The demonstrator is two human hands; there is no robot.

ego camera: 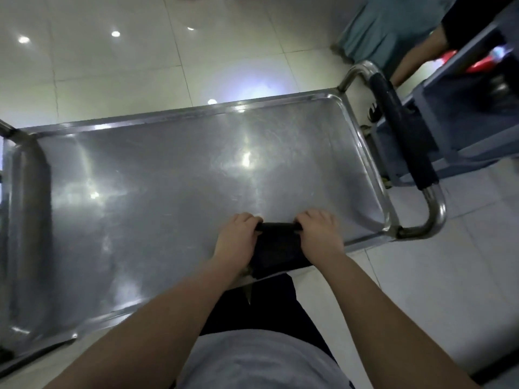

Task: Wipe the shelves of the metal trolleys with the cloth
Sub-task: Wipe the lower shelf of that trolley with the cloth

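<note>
Top shelf of a metal trolley (pixel 157 175), seen from above. 1 dark cloth (pixel 278 248) lies on the shelf at its near edge, right of centre. The left hand (pixel 237 237) and right hand (pixel 317 234) each curl their fingers over the cloth's far edge and grip it. The cloth appears soft, light and limp, so a bunched edge is probably the best hold. Any lower shelves are hidden, the trolley's left end is cut off, and objects at far right are blurred.

The person wore a pale grey top (pixel 252 363) and dark trousers (pixel 280 301). The left hand (pixel 236 237) and right hand (pixel 318 234) were bare, as were both forearms (pixel 168 304).
</note>
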